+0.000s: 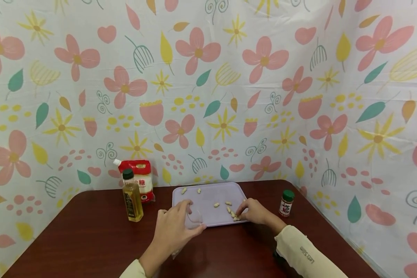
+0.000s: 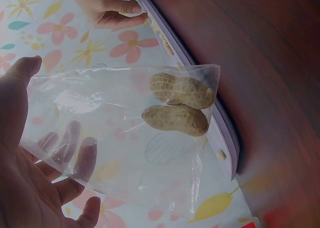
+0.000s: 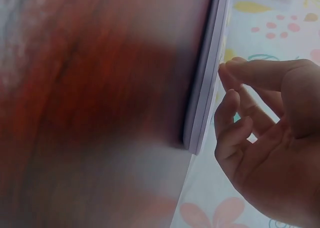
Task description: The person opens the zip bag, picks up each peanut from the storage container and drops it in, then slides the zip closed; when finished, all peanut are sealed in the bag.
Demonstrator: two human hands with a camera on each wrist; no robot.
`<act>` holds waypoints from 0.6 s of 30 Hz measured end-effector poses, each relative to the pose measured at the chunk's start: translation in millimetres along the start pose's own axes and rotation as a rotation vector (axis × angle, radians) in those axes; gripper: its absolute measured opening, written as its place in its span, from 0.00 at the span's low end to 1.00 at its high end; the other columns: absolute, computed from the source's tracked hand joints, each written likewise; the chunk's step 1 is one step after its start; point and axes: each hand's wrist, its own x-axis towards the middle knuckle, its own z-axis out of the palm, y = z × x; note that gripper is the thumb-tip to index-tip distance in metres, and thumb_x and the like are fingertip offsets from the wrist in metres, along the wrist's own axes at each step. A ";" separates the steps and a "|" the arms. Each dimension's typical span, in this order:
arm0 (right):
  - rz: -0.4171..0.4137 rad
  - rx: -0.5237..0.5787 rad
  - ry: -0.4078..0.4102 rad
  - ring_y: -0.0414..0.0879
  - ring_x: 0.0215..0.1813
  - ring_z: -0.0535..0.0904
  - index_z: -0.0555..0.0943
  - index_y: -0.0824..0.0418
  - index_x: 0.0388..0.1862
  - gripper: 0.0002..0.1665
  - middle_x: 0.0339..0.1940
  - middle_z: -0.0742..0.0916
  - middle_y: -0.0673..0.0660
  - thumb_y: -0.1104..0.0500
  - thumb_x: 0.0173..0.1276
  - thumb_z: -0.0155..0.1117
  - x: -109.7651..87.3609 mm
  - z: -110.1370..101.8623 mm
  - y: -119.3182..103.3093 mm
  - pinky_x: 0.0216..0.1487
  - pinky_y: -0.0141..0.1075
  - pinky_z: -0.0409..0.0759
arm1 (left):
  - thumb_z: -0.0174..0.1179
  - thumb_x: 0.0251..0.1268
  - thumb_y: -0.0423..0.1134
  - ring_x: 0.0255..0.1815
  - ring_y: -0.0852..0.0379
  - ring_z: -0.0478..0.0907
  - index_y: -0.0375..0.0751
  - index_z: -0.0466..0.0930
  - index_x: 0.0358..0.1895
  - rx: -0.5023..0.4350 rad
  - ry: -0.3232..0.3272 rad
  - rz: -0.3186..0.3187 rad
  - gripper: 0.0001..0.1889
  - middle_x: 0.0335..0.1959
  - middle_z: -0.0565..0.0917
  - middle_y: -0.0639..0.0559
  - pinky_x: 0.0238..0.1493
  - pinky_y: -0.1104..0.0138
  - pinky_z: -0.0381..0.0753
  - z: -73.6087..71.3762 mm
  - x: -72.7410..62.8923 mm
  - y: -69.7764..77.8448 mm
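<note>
My left hand (image 1: 175, 226) holds a clear plastic bag (image 2: 120, 103) up in front of the tray, thumb and fingers spread at its mouth. Two unshelled peanuts (image 2: 175, 120) lie at the bag's closed end. At the front right corner of a pale purple tray (image 1: 208, 197), my right hand (image 1: 255, 211) reaches in, thumb and fingertips close together at a small group of peanuts (image 1: 235, 218). Whether a peanut is between those fingertips is hidden. More peanuts (image 1: 217, 205) lie scattered on the tray, including two near its back left.
A bottle of yellow oil (image 1: 133, 199) with a dark cap stands left of the tray, before a red and white sugar pouch (image 1: 144, 179). To the right stands a small green-capped jar (image 1: 286, 204). A flower-patterned curtain (image 1: 208, 96) hangs behind the dark brown table (image 1: 90, 239).
</note>
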 end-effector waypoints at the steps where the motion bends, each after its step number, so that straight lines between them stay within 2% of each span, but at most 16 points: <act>1: 0.001 -0.002 -0.002 0.49 0.45 0.81 0.90 0.59 0.31 0.04 0.36 0.89 0.50 0.67 0.58 0.73 1.1 0.0 0.1 0.44 0.42 0.78 | 0.61 0.48 0.77 0.25 0.68 0.75 0.52 0.76 0.51 0.001 0.001 0.000 0.37 0.30 0.79 0.68 0.35 0.60 0.68 -0.3 -0.2 -0.3; 7: -0.030 -0.039 -0.027 0.47 0.42 0.81 0.90 0.58 0.29 0.04 0.33 0.89 0.50 0.65 0.54 0.77 8.2 0.0 -0.9 0.42 0.40 0.78 | 0.62 0.48 0.76 0.23 0.68 0.74 0.52 0.76 0.52 -0.004 0.015 0.001 0.36 0.31 0.79 0.68 0.36 0.60 0.67 -0.5 -1.5 -1.0; 14: -0.005 -0.054 -0.051 0.46 0.41 0.80 0.89 0.57 0.29 0.05 0.32 0.89 0.49 0.65 0.53 0.77 9.2 0.8 1.5 0.42 0.41 0.78 | 0.63 0.48 0.74 0.29 0.69 0.76 0.51 0.76 0.53 -0.016 -0.030 -0.014 0.37 0.32 0.78 0.68 0.37 0.60 0.66 -0.2 -3.2 0.1; 18: -0.006 -0.038 -0.059 0.46 0.41 0.80 0.89 0.57 0.29 0.05 0.32 0.89 0.49 0.65 0.54 0.76 10.1 0.9 4.7 0.42 0.41 0.78 | 0.63 0.48 0.74 0.29 0.68 0.76 0.51 0.76 0.53 0.000 -0.013 -0.005 0.36 0.31 0.79 0.67 0.36 0.60 0.66 0.0 -1.9 -0.9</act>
